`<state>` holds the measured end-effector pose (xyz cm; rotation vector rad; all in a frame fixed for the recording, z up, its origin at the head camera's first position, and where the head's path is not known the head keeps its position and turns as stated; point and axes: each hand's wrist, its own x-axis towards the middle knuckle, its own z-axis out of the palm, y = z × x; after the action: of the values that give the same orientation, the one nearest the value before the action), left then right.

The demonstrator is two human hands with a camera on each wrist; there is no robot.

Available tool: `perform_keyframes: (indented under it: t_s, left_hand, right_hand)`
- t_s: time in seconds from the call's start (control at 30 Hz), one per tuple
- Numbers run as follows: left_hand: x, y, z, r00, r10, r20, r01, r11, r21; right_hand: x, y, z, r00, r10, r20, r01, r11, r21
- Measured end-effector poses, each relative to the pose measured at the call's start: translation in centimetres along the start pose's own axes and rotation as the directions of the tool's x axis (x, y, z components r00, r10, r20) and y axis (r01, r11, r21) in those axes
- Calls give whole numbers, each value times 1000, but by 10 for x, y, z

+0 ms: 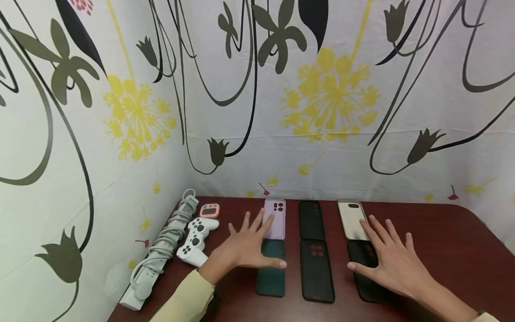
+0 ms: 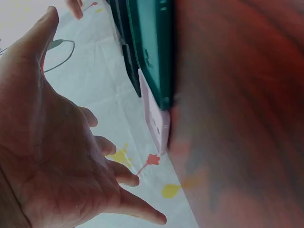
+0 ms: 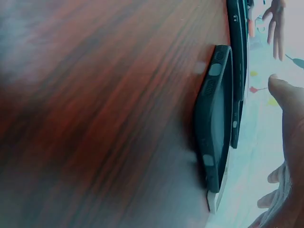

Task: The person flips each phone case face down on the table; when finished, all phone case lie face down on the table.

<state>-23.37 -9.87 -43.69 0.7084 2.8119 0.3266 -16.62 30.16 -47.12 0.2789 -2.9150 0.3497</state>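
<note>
Several phone cases lie in two rows on the dark wooden table [image 1: 442, 241]. At the left are a lilac case [image 1: 277, 223] and, nearer me, a teal case [image 1: 271, 279]. Two black cases [image 1: 317, 270] fill the middle column. On the right a pale case [image 1: 351, 219] lies behind a black case [image 1: 368, 286]. My left hand [image 1: 245, 243] is spread flat over the teal and lilac cases. The left wrist view shows its palm [image 2: 57, 156] apart from the teal case [image 2: 152, 47]. My right hand [image 1: 388, 259] hovers spread over the right black case [image 3: 216, 123], holding nothing.
A white game controller [image 1: 196, 241], a pink timer [image 1: 209, 210] and a white power strip with a coiled grey cord [image 1: 161, 250] lie along the table's left edge. Floral fabric [image 1: 322, 112] walls the back and left sides.
</note>
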Motion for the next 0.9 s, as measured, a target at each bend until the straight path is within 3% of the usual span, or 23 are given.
perform_keyframes:
  t_s: [0.17,0.37,0.6,0.8,0.9]
  left_hand:
    - [16,4,-5,1000,17,6,-16,998,-68]
    - [34,7,-15,999,39,-12,-41,985,-171]
    - [57,2,-21,985,108,-132,-143,945,-293]
    - [72,-8,-19,984,85,-159,-144,900,-411]
    - [78,-15,-20,984,41,-176,-116,887,-446]
  right_hand:
    - [10,-8,1,996,-57,-73,59,998,29]
    - [25,-17,1,981,-136,-141,160,971,177]
    - [41,-32,7,983,-132,-126,161,951,263]
    - [58,-45,16,979,-139,-147,178,937,301]
    - [68,-52,21,978,-131,-161,180,922,344]
